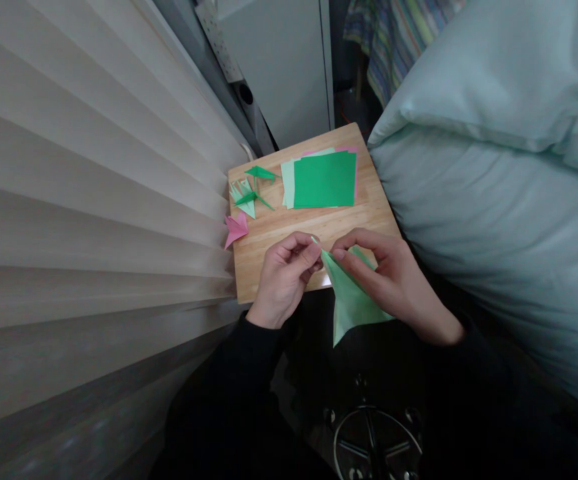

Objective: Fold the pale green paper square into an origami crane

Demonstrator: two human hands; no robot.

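Note:
A light green sheet of origami paper (pixel 353 300), partly folded with pointed corners, hangs between my hands over the near edge of the small wooden table (pixel 269 250). My left hand (pixel 289 270) pinches its narrow upper left tip between thumb and fingers. Further along the same paper, my right hand (pixel 386 270) grips with thumb and forefinger, and its palm covers part of the sheet. Beyond them lies a stack of square paper, dark green (pixel 325 180) on top with pale green and pink edges showing beneath.
Folded green paper cranes (pixel 253 193) and a pink folded piece (pixel 236 229) lie at the table's left side. A pleated curtain (pixel 119 200) borders the left, pale bedding (pixel 479 193) the right. A wheeled stool base (pixel 376 443) stands below.

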